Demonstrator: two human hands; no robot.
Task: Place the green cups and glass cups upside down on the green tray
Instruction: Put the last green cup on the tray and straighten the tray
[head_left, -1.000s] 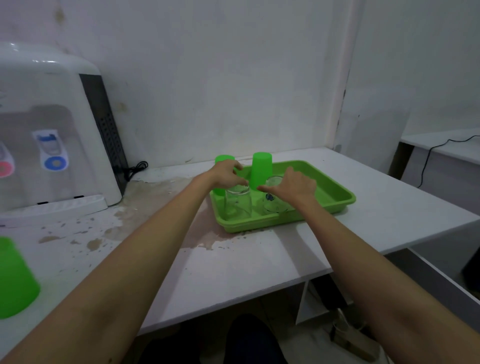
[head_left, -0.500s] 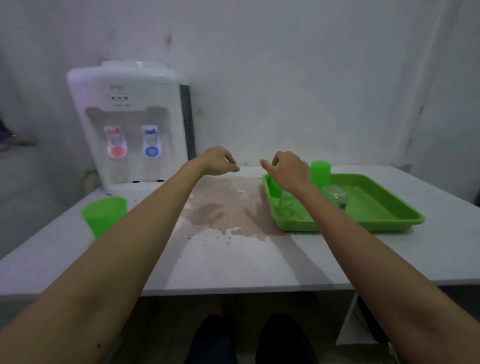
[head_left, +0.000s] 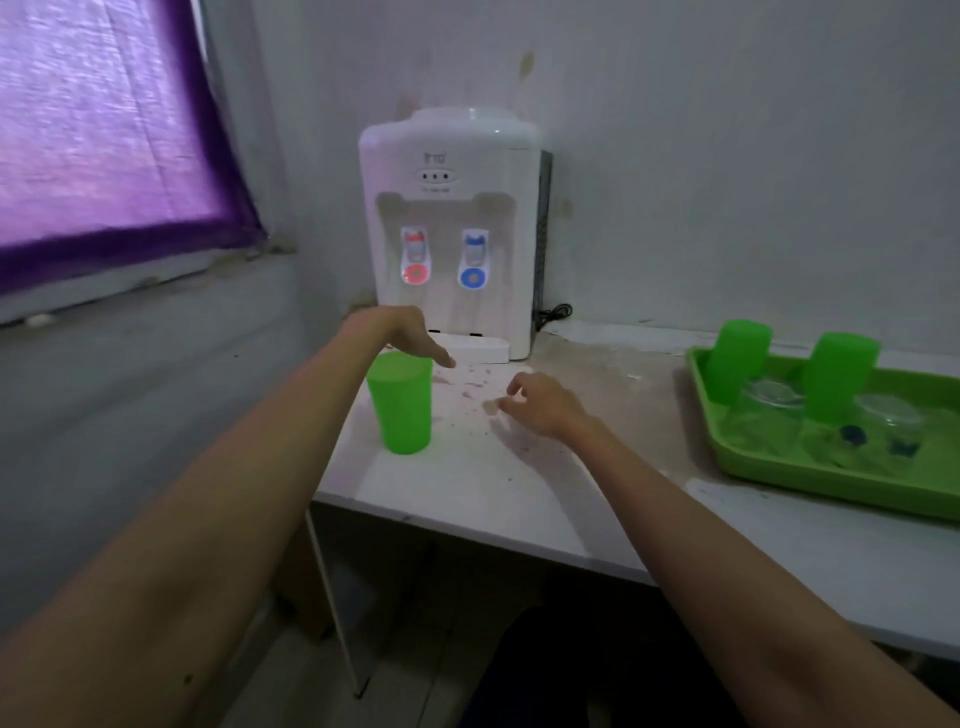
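A green cup (head_left: 402, 408) stands upright, mouth up, near the table's left front corner. My left hand (head_left: 402, 332) hovers just above and behind its rim, fingers spread, holding nothing. My right hand (head_left: 540, 402) hangs over the stained tabletop to the cup's right, fingers loosely curled and empty. At the right lies the green tray (head_left: 810, 475). Two green cups (head_left: 735, 366) (head_left: 839, 374) stand upside down at its back. Two glass cups (head_left: 763, 421) (head_left: 883, 434) sit upside down in front of them.
A white water dispenser (head_left: 452, 234) stands against the wall behind the cup, its drip tray (head_left: 480, 348) reaching toward my hands. The table (head_left: 519, 499) ends just left of the cup. A purple curtain (head_left: 104, 130) hangs at the left.
My view has swung left. Both hands left the tray and moved left across the table; my left hand now sits over the lone green cup.
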